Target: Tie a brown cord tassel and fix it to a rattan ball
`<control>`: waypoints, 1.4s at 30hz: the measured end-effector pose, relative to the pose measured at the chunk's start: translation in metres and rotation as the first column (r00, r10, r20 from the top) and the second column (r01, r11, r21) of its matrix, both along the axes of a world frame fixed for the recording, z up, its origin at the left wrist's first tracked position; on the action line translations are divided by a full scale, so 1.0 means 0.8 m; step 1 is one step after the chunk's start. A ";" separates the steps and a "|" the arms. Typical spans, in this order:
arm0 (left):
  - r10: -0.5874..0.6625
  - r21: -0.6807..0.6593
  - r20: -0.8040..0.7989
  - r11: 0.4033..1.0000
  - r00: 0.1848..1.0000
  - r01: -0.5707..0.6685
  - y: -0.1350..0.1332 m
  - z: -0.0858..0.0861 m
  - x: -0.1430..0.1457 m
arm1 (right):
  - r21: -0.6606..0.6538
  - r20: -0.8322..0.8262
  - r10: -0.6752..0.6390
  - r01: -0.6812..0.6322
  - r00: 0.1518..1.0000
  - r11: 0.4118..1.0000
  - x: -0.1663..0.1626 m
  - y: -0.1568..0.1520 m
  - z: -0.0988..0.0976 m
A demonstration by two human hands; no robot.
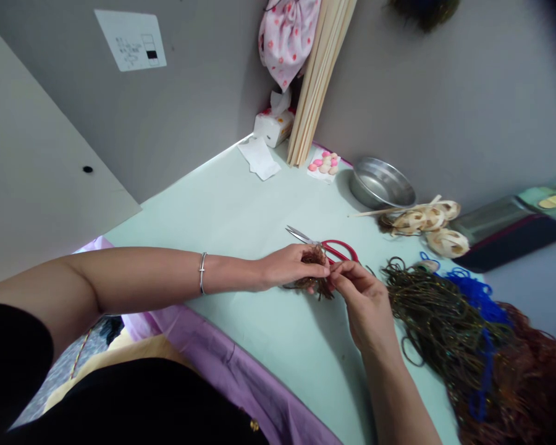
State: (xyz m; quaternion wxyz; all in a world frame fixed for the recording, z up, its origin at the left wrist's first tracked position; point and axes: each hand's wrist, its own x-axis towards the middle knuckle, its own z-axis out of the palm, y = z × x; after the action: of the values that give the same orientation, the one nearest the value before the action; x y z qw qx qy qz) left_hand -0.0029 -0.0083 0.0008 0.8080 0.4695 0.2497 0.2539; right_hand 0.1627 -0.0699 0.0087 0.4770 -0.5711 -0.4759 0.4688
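Observation:
My left hand [287, 266] is closed round a small bundle of brown yarn [314, 254], whose ends stick out above and below the fingers. Close against its thumb tip, my right hand [362, 300] pinches with thumb and forefinger. What lies in that pinch is too small to make out. Just beyond both hands, scissors [301, 235] with red handles lie on the pale green tabletop [204, 213], blades pointing left. To the right spreads a heap of dark olive yarn [438, 315], with blue yarn [477, 296] and reddish-brown yarn [532, 371] beside it.
Along the back are a metal bowl [382, 182], pale woven pods [429, 217], pink and cream pieces [324, 162] on paper, wooden strips [317, 86], a tissue pack [273, 125] and white paper [259, 157]. A dark-based container [514, 232] stands right. Purple cloth [241, 371] edges the front.

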 end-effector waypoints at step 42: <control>0.110 -0.006 0.180 0.994 0.978 -0.111 0.002 0.007 -0.003 | 0.038 -0.006 -0.003 0.004 1.000 0.999 -0.005 0.000 -0.003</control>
State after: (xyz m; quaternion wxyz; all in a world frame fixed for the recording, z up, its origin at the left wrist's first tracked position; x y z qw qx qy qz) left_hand -0.0053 -0.0071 0.0061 0.8110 0.4316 0.2010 0.3401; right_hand 0.1589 -0.0699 0.0063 0.4902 -0.5612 -0.4823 0.4605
